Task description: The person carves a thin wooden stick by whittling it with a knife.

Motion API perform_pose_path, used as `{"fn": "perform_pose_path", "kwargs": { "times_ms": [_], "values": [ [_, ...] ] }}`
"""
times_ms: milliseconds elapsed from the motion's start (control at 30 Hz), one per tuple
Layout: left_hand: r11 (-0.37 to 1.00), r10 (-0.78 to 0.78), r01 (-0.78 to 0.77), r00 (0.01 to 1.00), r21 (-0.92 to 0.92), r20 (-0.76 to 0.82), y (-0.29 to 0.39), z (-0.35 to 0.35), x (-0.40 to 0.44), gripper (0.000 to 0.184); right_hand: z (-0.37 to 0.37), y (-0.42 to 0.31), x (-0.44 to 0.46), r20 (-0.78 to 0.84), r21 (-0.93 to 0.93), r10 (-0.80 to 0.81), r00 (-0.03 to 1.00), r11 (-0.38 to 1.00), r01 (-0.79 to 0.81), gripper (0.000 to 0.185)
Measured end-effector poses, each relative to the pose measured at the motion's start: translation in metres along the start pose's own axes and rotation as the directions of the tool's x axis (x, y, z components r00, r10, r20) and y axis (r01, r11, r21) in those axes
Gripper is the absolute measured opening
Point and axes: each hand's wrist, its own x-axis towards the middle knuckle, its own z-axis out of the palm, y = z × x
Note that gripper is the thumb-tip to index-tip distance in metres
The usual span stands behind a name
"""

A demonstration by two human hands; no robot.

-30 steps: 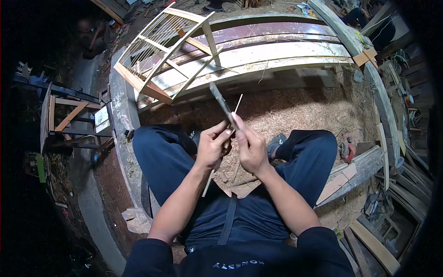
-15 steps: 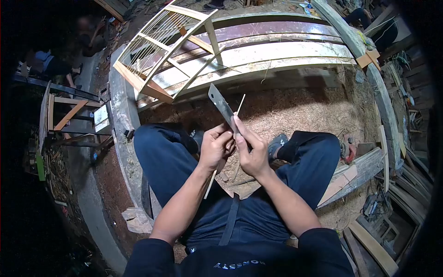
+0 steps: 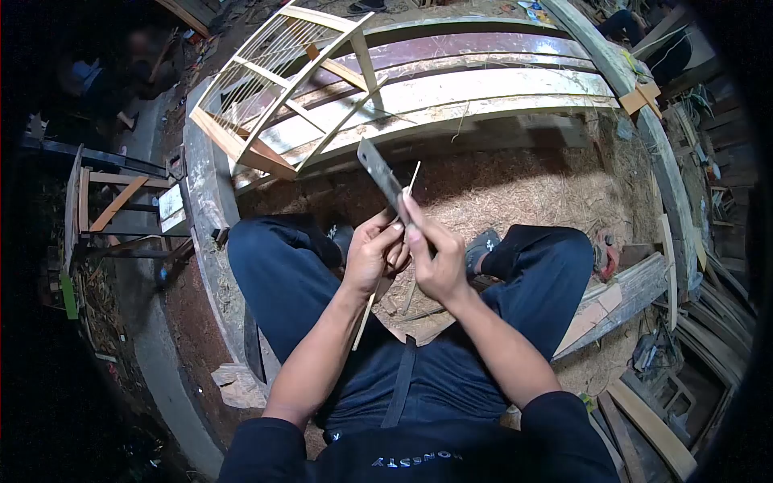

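A flat metal knife blade with a hole near its tip points up and left from between my hands. A thin pale wooden strip passes slantwise through them, its lower end hanging below my left wrist. My left hand is closed round the strip just below the blade. My right hand is closed on the knife, with fingers and thumb pressed along the blade where it meets the strip. The knife's handle is hidden by my hands.
A slatted wooden frame leans on a long pale plank bench ahead. Thick beams border both sides, and wood shavings cover the ground. Boards lie at lower right. Other people are at far left and upper right.
My hands, the knife and the strip have shifted very slightly left in view, along with a small shift of the whole scene. The grip looks the same.
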Motion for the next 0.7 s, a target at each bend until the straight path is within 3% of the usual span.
{"fn": "perform_pose_path", "kwargs": {
  "times_ms": [167,267,367,433,567,600,633,700],
  "values": [
    [0.999,-0.042,0.042,0.998,-0.004,-0.039,-0.001,0.010,-0.008,0.034,0.002,0.019,0.003,-0.103,0.034,0.017,0.995,0.999,-0.014,0.042],
    [1.000,-0.022,0.022,1.000,-0.003,0.011,0.002,0.000,-0.002,0.043,0.002,0.005,-0.001,-0.045,-0.001,-0.045,0.998,0.999,0.045,0.042],
    [0.996,-0.060,0.062,0.997,0.058,-0.038,0.000,0.002,-0.006,0.046,0.001,0.012,-0.004,-0.031,-0.029,-0.006,0.999,1.000,0.006,0.042],
    [0.998,-0.063,0.062,0.997,-0.021,-0.037,0.000,0.011,-0.011,0.045,0.000,0.021,0.008,-0.141,0.052,0.041,0.989,0.998,-0.034,0.042],
    [0.999,-0.020,0.020,1.000,-0.028,0.023,0.003,0.007,-0.005,0.048,-0.001,0.006,-0.006,-0.005,0.000,0.079,0.997,0.997,-0.079,0.042],
    [0.999,-0.038,0.038,0.999,0.015,0.010,0.003,0.006,-0.005,0.049,0.005,0.010,-0.003,-0.084,0.022,-0.039,0.996,0.999,0.041,0.043],
    [0.997,-0.057,0.058,0.998,0.057,-0.005,0.003,0.007,-0.006,0.050,0.003,0.013,-0.001,-0.080,0.029,-0.044,0.996,0.999,0.046,0.043],
    [0.995,-0.099,0.100,0.995,-0.017,0.033,0.002,0.014,-0.012,0.051,-0.003,0.019,0.006,-0.113,0.070,0.087,0.990,0.994,-0.080,0.043]
  ]
}}
